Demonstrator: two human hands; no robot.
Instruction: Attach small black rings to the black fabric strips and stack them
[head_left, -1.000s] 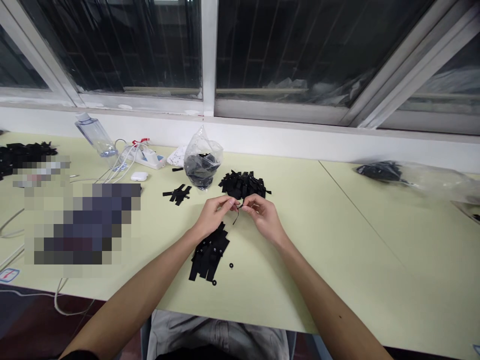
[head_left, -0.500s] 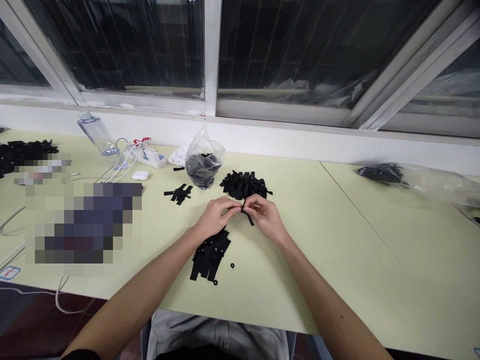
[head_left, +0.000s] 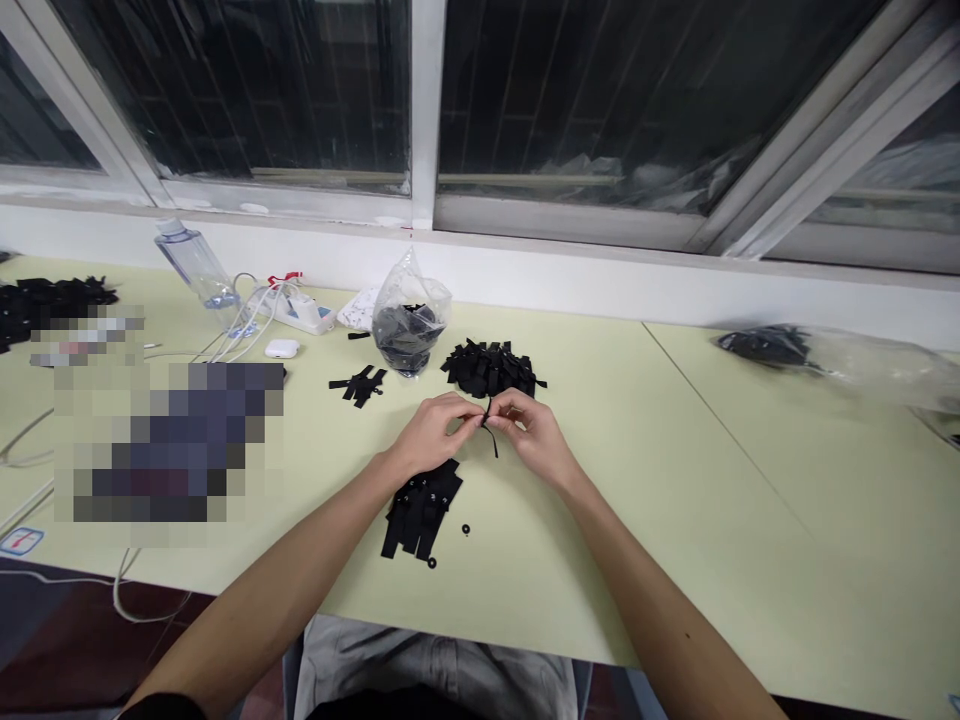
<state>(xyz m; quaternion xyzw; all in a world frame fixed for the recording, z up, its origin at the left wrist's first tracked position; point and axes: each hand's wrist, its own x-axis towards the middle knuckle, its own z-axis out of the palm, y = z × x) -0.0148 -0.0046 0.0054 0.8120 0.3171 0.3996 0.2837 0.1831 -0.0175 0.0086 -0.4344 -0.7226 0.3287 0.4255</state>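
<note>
Between the fingertips of both hands is a short black strap (head_left: 493, 440), one end hanging down and the other poking up. My left hand (head_left: 439, 430) pinches it from the left; my right hand (head_left: 529, 430) pinches it from the right, the fingertips nearly meeting. The pinched middle of the strap is mostly hidden. Just beyond the hands lies a heap of black straps (head_left: 487, 368). Below my left hand is a pile of flat black straps (head_left: 422, 512) with small shiny fittings. Two small black rings lie near it, one ring (head_left: 466, 529) to the right, another ring (head_left: 432, 563) at its lower end.
A clear bag (head_left: 409, 325) of black pieces stands behind a few loose straps (head_left: 360, 385). To the left are a white earbud case (head_left: 282, 348), a power strip (head_left: 304, 312), a tilted bottle (head_left: 196, 270) and cables. A plastic bag (head_left: 847, 360) lies at the back right.
The hanging end of the strap has turned edge-on and looks thinner, and its upper end sticks up more. Both hands keep nearly the same place.
</note>
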